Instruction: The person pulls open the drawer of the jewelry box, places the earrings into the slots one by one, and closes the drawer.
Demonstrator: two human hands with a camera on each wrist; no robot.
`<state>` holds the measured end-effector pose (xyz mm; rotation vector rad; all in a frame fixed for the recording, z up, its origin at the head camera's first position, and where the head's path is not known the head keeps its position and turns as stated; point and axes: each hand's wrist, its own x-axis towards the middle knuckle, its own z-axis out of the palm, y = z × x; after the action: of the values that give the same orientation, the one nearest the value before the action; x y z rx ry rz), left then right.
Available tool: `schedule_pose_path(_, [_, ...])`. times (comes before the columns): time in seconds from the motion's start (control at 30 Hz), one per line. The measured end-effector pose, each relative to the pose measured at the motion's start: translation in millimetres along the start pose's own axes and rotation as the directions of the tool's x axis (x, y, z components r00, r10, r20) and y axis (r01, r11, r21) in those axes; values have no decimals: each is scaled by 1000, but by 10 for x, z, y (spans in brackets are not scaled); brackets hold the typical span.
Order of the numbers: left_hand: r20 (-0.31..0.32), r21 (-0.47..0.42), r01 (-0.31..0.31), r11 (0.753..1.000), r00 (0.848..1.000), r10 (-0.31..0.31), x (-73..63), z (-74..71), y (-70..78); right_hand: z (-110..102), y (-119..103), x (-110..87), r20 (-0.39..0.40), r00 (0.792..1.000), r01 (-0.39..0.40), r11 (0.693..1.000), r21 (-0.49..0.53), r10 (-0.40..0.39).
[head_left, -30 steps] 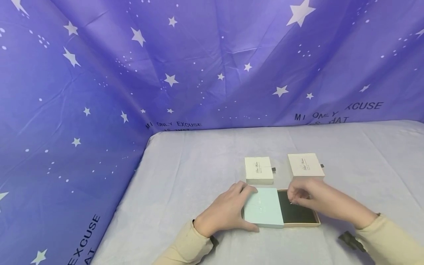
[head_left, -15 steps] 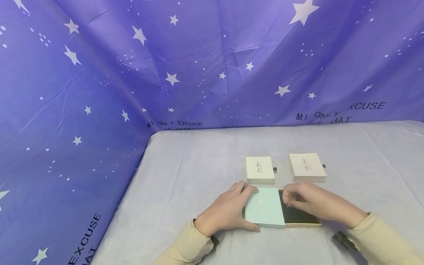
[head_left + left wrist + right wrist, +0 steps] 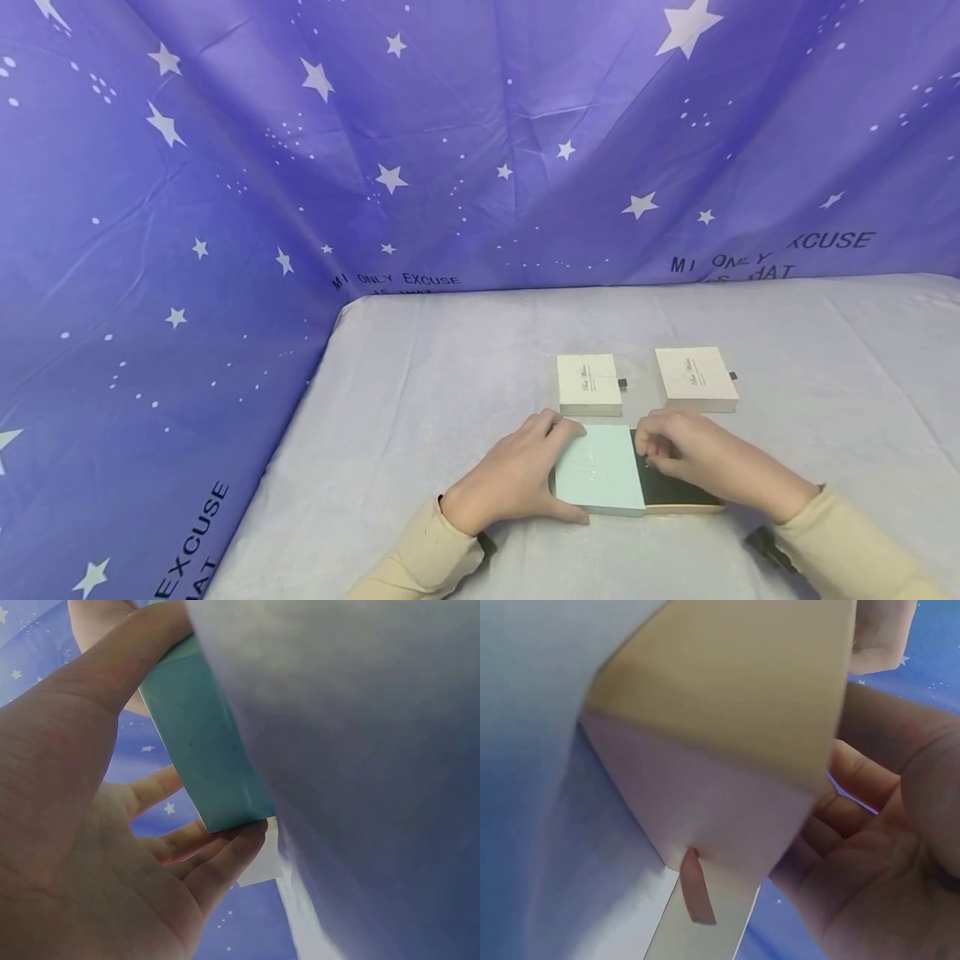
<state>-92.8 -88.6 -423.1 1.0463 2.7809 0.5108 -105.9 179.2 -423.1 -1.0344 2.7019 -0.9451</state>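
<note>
A mint-green slide box sleeve [image 3: 600, 471] lies on the table, its drawer [image 3: 678, 493] with a dark lining pulled out to the right. My left hand [image 3: 517, 475] grips the sleeve's left end, thumb on the near side, fingers at the far side; the left wrist view shows the sleeve [image 3: 202, 742] between them. Over the drawer, close to the sleeve's edge, my right hand [image 3: 693, 450] has its fingers curled and pinches a tiny shiny thing, too small to name. In the right wrist view, the drawer's end [image 3: 697, 787] carries a ribbon tab [image 3: 697, 889]; the fingertips are hidden.
Behind the mint box stand two white boxes with dark tabs, a smaller one [image 3: 588, 385] and a larger one [image 3: 696, 379]. A pale cloth covers the table [image 3: 420, 375]. Purple starry curtains [image 3: 465, 150] hang at the back and left.
My right hand has shifted slightly left over the drawer, toward the sleeve's edge, and the tiny glint has moved with it. My left hand keeps its grip on the sleeve.
</note>
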Motion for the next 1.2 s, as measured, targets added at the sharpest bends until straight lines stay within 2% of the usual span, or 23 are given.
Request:
schedule_pose_path(0.2, [0, -5, 1, 1000, 1000, -1, 2, 2, 1, 3, 2, -23, -38, 999, 22, 1000, -9, -22])
schedule_pose_path(0.4, [1, -6, 5, 1000, 1000, -5, 3, 12, -4, -66, 21, -101, -60, 998, 9, 999, 38, -7])
schedule_pose_path(0.6, [-3, -1, 7, 1000, 1000, -7, -2, 13, -5, -129, 93, -177, -112, 991, 88, 988, 127, -73])
schedule_pose_path(0.7, [-6, 1, 6, 1000, 1000, -6, -4, 13, -2, -159, 124, -214, -128, 989, 96, 983, 157, -76])
schedule_pose_path(0.8, [-7, 3, 7, 1000, 1000, -7, -7, 12, 1, -189, 146, -253, -139, 989, 68, 987, 145, -48])
schedule_pose_path(1.03, [-7, 7, 6, 1000, 1000, -6, -6, 10, 3, -261, 198, -371, -161, 984, -59, 993, 106, 76])
schedule_pose_path(1.2, [-3, 5, 7, 1000, 1000, -7, -6, 7, 5, -282, 267, -464, -186, 976, -101, 990, 96, 118])
